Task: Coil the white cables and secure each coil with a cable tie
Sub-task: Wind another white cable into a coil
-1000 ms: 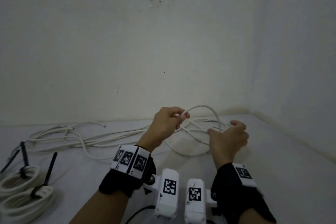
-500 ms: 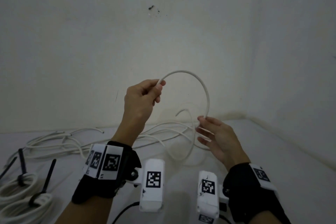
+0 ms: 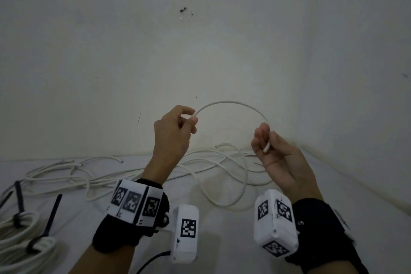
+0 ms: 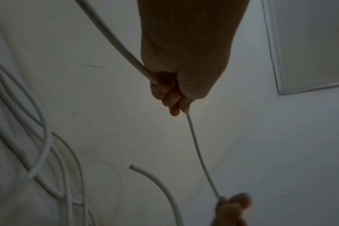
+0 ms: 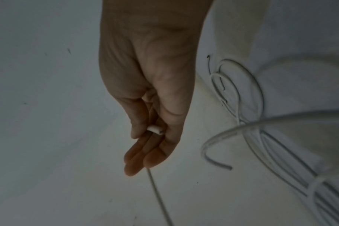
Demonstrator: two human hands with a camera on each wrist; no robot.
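A white cable [image 3: 231,103] arches in the air between my two raised hands. My left hand [image 3: 178,124] grips it with curled fingers [image 4: 170,97]; the cable [image 4: 114,39] runs on past that hand toward the floor. My right hand [image 3: 266,140] pinches the cable's cut end [image 5: 155,130] between thumb and fingers, the fingers nearly straight. The cable [image 5: 157,195] leads away from the right fingertips. More loose white cables [image 3: 211,162] lie tangled on the white floor below the hands.
Two coiled white cables [image 3: 24,238] bound with black cable ties [image 3: 52,216] lie at the lower left. Another black tie [image 3: 19,198] stands up beside them. White walls meet in a corner on the right. A free cable end [image 4: 132,167] sticks up from the tangle.
Both hands rose from the floor with the cable. The arch between them has widened, and the right hand went from an open touch to pinching the cable's end.
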